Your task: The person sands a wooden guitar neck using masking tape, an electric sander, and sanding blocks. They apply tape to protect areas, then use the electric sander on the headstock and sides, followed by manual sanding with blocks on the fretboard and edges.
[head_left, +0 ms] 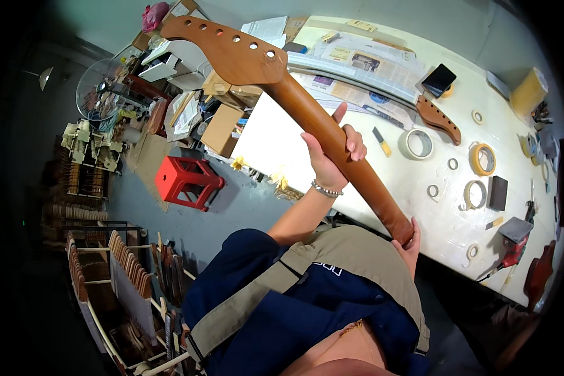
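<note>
A brown wooden guitar neck is held up aslant before me, its smooth rounded back in view. Its headstock, with a row of peg holes, points to the upper left. My left hand wraps around the middle of the shaft, thumb on one side and fingers on the other. Lower down, my right hand grips the heel end close to my apron; part of that hand is hidden. Beyond the shaft, a second brown headstock lies on the white table at the end of a long grey strip.
The white table carries newspapers, a phone, a yellow-handled cutter, several tape rolls, a dark block and a red power tool. At left stand a red stool, a fan and a rack of necks.
</note>
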